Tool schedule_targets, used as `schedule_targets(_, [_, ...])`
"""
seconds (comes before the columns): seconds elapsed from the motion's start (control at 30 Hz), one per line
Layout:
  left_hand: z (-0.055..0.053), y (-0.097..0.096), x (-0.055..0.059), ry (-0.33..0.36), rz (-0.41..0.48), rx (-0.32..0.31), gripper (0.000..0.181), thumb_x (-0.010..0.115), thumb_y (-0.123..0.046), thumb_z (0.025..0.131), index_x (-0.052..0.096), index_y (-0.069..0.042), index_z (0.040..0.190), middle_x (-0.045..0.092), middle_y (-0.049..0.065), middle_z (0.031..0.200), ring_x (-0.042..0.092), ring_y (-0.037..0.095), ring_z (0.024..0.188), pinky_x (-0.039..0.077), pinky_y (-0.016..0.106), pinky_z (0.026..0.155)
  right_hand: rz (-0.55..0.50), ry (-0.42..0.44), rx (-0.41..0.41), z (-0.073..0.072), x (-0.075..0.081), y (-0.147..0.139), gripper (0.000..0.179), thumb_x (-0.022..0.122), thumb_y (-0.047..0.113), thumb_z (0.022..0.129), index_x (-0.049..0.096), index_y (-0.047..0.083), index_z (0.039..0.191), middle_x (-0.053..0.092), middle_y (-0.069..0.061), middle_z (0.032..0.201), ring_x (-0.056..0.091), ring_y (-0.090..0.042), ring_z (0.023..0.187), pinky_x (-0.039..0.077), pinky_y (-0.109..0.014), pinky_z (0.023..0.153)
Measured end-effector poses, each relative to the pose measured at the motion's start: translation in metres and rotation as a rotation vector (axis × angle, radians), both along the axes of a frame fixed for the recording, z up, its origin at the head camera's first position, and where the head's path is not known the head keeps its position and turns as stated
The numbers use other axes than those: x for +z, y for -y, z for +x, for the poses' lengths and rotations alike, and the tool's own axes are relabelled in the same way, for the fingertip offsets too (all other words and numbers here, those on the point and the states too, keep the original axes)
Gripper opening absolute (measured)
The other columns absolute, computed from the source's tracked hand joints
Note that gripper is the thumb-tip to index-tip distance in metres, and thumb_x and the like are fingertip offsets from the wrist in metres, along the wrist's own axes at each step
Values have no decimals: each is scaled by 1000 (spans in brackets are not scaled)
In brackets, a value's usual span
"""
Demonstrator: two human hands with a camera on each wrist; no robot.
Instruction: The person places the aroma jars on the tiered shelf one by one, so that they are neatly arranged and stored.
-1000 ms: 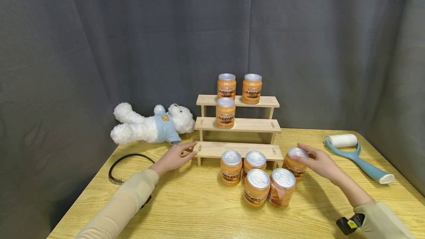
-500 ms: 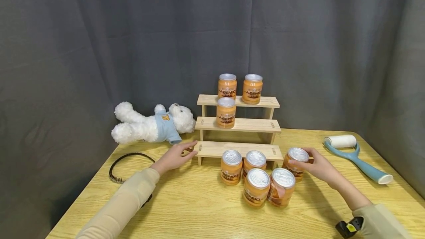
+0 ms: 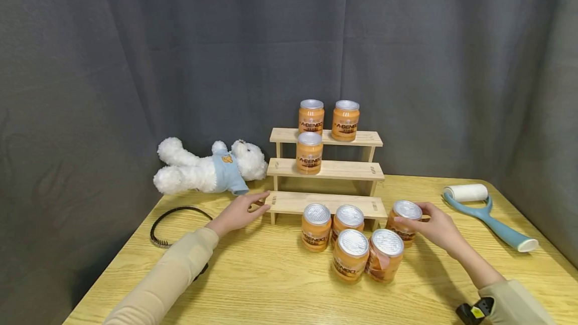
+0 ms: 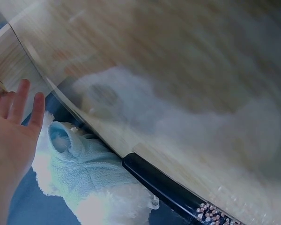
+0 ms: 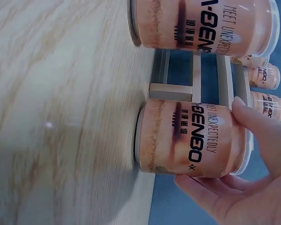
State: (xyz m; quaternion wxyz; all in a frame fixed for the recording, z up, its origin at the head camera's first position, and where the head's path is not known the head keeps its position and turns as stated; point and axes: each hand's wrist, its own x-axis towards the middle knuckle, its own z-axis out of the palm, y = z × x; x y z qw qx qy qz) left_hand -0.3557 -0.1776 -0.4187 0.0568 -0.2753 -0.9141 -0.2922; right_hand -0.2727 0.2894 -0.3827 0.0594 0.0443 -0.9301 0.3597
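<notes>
My right hand (image 3: 435, 227) holds an orange jar with a silver lid (image 3: 402, 234) near its top, thumb on one side and fingers on the other. In the right wrist view this jar (image 5: 187, 138) stands with its base on the table. My left hand (image 3: 239, 210) touches the left end of the lowest step of a three-step wooden shelf (image 3: 325, 202); in the left wrist view several fingers (image 4: 19, 101) extend straight. Several like jars (image 3: 349, 257) stand grouped before the shelf. Two jars (image 3: 346, 122) sit on the top step, one jar (image 3: 309, 153) on the middle step.
A white plush bear in a blue shirt (image 3: 228, 169) lies at the back left. Before it is a black headband (image 3: 155, 229), partly behind my left arm. A blue-handled lint roller (image 3: 501, 227) lies at the right. Grey curtains (image 3: 406, 64) surround the wooden table (image 3: 253, 285).
My right hand's fingers have moved from over the jar's lid to its right side, round the upper part. The left hand keeps its place at the shelf end.
</notes>
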Motion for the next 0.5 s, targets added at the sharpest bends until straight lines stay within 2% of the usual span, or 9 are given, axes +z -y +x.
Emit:
schedule_targets(0.17, [-1, -1, -2, 16, -4, 1, 56, 51, -43, 95, 43, -13, 142, 49, 5, 140, 60, 21, 112, 47, 41, 98, 12, -32, -3, 1, 6, -5, 76, 67, 44, 84, 43, -11, 131, 55, -31, 121, 56, -43, 109, 54, -31, 72])
schedule_targets(0.4, [0, 0, -1, 9, 11, 7, 55, 52, -41, 95, 44, -12, 141, 50, 6, 140, 60, 21, 111, 47, 42, 98, -21, -80, 22, 1, 23, -11, 74, 66, 39, 87, 39, -10, 134, 52, -30, 124, 53, -45, 114, 53, -40, 79])
schedule_targets(0.5, [-1, 0, 0, 8, 5, 5, 54, 52, -40, 96, 44, -12, 141, 50, 7, 139, 60, 22, 111, 46, 42, 99, -26, -92, 21, 1, 32, -11, 74, 64, 39, 88, 37, -10, 136, 52, -29, 124, 53, -44, 114, 53, -37, 78])
